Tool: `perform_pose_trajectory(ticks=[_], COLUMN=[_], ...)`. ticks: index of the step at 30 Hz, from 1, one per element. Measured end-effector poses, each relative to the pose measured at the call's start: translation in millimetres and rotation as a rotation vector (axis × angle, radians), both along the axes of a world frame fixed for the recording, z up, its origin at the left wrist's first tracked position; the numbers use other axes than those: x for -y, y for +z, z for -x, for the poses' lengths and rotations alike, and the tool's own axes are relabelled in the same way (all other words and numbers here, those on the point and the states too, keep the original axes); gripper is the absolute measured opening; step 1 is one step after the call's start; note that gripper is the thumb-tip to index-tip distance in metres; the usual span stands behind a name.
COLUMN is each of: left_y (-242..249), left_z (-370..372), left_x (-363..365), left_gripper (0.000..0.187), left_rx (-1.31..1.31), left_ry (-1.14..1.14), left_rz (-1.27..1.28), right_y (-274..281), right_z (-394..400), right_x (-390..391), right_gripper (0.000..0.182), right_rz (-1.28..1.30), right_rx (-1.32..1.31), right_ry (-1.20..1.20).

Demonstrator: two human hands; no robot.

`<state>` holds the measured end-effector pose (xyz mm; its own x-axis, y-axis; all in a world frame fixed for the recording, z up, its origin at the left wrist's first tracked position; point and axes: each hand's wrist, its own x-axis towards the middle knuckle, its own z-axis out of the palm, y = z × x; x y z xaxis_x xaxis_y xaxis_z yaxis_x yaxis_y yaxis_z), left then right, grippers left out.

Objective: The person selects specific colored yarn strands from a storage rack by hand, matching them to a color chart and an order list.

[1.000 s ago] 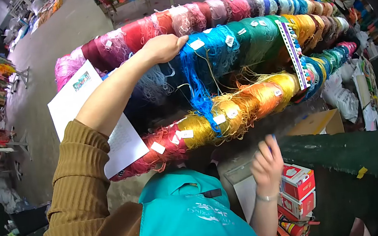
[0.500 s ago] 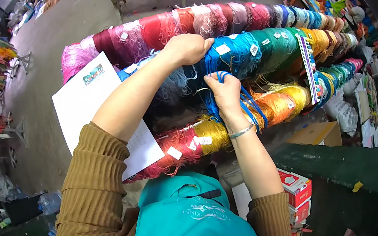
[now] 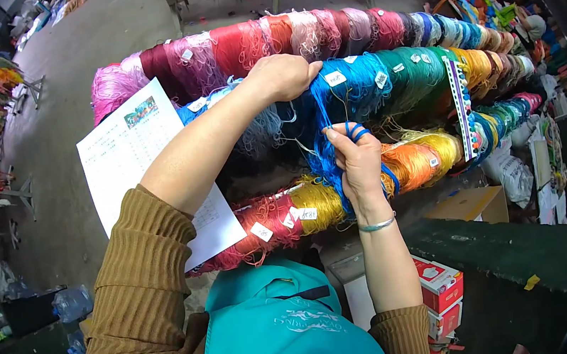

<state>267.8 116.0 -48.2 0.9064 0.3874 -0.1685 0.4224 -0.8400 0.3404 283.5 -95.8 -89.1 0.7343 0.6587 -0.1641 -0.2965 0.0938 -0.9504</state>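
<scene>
My left hand (image 3: 282, 77) is closed at the top of the middle row, its fingers curled over the blue thread and partly hidden from me. Lower down, my right hand (image 3: 359, 160) pinches strands of blue thread (image 3: 326, 144), with some looped around its fingers and more hanging past the wrist. The blue strands run up from this hand to the rack beside my left hand. Blue hanks with white number tags (image 3: 335, 79) lie just right of my left hand. Under my left forearm rests a printed sheet of paper (image 3: 124, 149) with a small picture.
Behind is a row of pink and red hanks (image 3: 237, 45); green hanks (image 3: 417, 73) continue the middle row. Yellow and orange hanks (image 3: 415, 157) hang in front. A beaded strip (image 3: 462, 107) crosses the rows at right. Below stand a cardboard box (image 3: 470, 204) and red-and-white boxes (image 3: 441, 289).
My right hand has moved slightly down and right, drawing the blue strands out straighter. The left hand stays at nearly the same spot on the rack.
</scene>
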Motion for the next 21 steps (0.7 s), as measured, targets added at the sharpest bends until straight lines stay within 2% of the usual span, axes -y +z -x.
perform_pose_trajectory(ticks=[2,4,7,12,15,21], left_y=[-1,-1,2,1,1,-3], left_z=[-1,0,0,1,-1,-3], left_x=[0,-1,2,-1,-2,-5], left_gripper=[0.065,0.065,0.065,0.066,0.067,0.070], left_rx=[0.001,0.002,-0.002,-0.006,-0.019,0.001], left_ry=[-0.002,-0.001,0.004,-0.012,-0.025,-0.046], left_rz=[0.000,-0.002,-0.009,-0.002,0.016,0.012], right_y=[2,11,14,20,38,15], right_z=[-3,-6,-14,-1,25,79], right_x=[3,3,3,15,70,239], right_gripper=[0.002,0.003,0.012,0.018,0.017,0.014], right_rz=[-0.001,0.017,-0.023,0.077,0.064,-0.020], right_rx=[0.007,-0.175,-0.314,-0.155,-0.105,-0.405], right_ry=[0.036,0.115,0.181,0.141,0.086,-0.170])
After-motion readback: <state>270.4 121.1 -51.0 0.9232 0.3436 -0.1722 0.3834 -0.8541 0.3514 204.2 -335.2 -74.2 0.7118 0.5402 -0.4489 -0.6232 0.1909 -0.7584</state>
